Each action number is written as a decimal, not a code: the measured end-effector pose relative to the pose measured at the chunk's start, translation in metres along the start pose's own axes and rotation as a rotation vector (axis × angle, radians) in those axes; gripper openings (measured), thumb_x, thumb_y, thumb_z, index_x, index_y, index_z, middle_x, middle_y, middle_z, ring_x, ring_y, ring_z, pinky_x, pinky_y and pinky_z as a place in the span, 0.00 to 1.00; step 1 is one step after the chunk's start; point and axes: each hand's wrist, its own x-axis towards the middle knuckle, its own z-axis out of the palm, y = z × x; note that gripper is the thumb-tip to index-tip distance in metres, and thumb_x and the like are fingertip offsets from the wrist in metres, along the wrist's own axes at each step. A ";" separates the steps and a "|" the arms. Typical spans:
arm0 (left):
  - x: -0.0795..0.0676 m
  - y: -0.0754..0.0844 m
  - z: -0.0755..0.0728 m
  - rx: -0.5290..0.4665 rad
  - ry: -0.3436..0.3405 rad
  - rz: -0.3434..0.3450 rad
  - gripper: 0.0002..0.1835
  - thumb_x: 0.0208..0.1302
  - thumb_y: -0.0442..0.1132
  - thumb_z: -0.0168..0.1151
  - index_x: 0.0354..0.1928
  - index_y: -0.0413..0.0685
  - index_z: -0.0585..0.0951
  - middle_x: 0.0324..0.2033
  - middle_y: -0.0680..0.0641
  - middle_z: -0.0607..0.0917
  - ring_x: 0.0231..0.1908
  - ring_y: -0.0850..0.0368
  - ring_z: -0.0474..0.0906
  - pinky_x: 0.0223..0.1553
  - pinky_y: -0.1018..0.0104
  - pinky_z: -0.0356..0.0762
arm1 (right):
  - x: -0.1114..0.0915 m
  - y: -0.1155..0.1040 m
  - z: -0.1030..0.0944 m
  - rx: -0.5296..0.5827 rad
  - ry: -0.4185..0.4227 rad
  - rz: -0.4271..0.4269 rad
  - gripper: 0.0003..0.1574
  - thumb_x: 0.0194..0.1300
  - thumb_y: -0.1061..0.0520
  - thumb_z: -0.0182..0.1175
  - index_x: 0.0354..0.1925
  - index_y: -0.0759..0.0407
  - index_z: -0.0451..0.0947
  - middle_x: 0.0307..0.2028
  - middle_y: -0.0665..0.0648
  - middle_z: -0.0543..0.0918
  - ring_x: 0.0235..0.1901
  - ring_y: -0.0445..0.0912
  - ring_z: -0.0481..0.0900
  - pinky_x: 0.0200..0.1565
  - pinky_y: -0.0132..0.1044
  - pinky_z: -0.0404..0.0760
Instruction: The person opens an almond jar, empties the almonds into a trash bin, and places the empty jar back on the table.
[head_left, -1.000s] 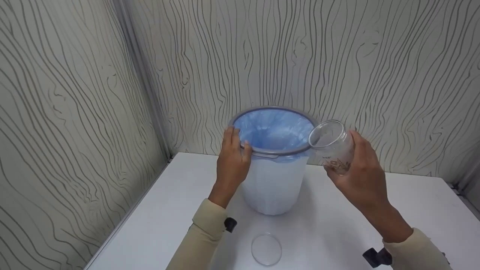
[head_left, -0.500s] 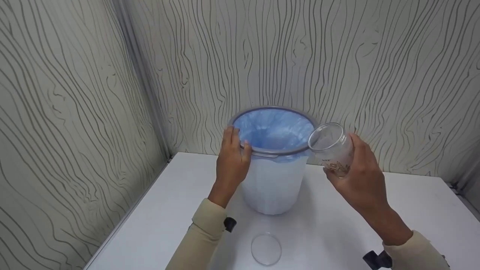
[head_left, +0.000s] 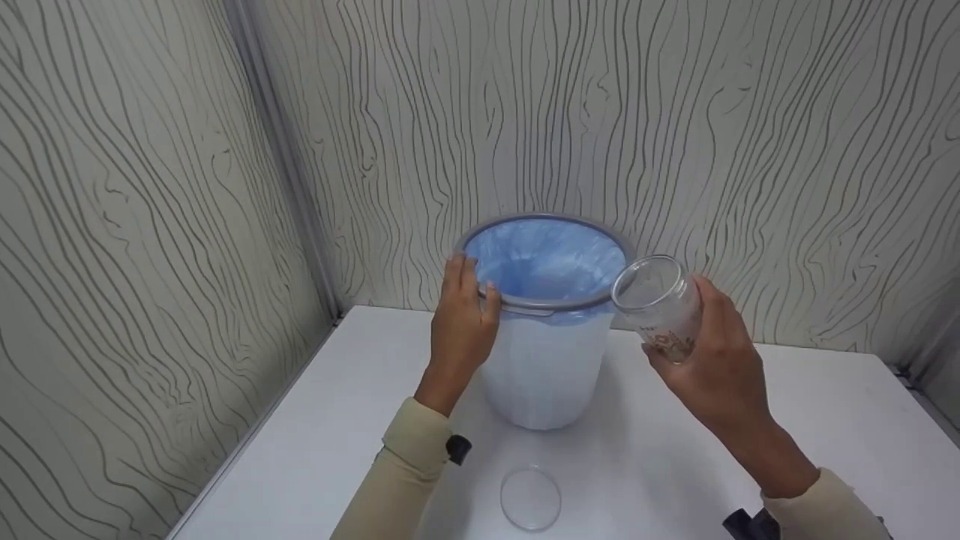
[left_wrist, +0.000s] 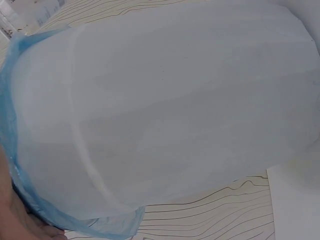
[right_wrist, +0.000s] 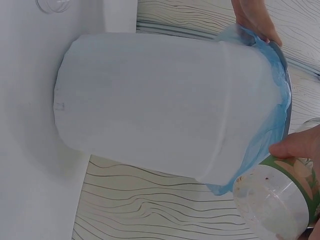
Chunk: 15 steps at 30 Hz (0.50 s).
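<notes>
My left hand (head_left: 461,330) grips the near left part of the grey rim of a white trash can (head_left: 547,367), lined with a blue plastic bag (head_left: 570,262). Beside the can's right edge, my right hand (head_left: 716,367) holds a clear jar (head_left: 664,319) with a printed band. The jar is tilted, its uncovered mouth at the upper left, overlapping the can's rim in the head view. From the right wrist, the jar's base (right_wrist: 272,200) shows a few dark specks. In the left wrist view, the can's side (left_wrist: 165,110) fills most of the picture.
A clear round lid (head_left: 531,497) lies on the white table (head_left: 315,427) in front of the can. Walls with a wood-grain line pattern (head_left: 480,112) stand behind and to the left. Black camera mounts sit at both cuffs.
My right hand and the jar have sunk slightly beside the rim, the jar tipping a little more upright. The left hand keeps its grip on the rim.
</notes>
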 end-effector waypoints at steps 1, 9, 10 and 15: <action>0.000 0.000 0.000 0.001 -0.003 -0.004 0.30 0.77 0.48 0.46 0.73 0.36 0.66 0.74 0.37 0.63 0.76 0.43 0.55 0.68 0.48 0.66 | 0.000 0.000 0.000 0.002 0.001 0.000 0.66 0.37 0.65 0.83 0.71 0.66 0.60 0.57 0.71 0.75 0.55 0.65 0.77 0.51 0.69 0.77; 0.002 0.001 0.000 0.003 -0.009 -0.007 0.31 0.77 0.48 0.45 0.73 0.36 0.66 0.75 0.38 0.63 0.77 0.43 0.54 0.69 0.48 0.63 | -0.003 -0.001 0.000 0.005 0.003 0.013 0.67 0.36 0.65 0.84 0.72 0.65 0.60 0.58 0.70 0.75 0.55 0.64 0.77 0.51 0.69 0.77; 0.002 0.001 0.000 0.003 -0.009 -0.008 0.31 0.77 0.48 0.45 0.73 0.36 0.66 0.75 0.38 0.62 0.77 0.43 0.54 0.69 0.48 0.63 | -0.003 -0.001 -0.001 0.005 0.004 0.013 0.67 0.36 0.65 0.84 0.72 0.65 0.60 0.58 0.70 0.75 0.54 0.64 0.77 0.51 0.69 0.77; 0.001 0.000 0.001 0.000 -0.004 -0.011 0.31 0.77 0.48 0.46 0.73 0.36 0.66 0.75 0.37 0.63 0.76 0.43 0.54 0.69 0.48 0.64 | -0.006 -0.001 0.000 -0.001 -0.001 0.016 0.66 0.36 0.64 0.84 0.71 0.65 0.60 0.58 0.70 0.75 0.54 0.64 0.77 0.50 0.70 0.77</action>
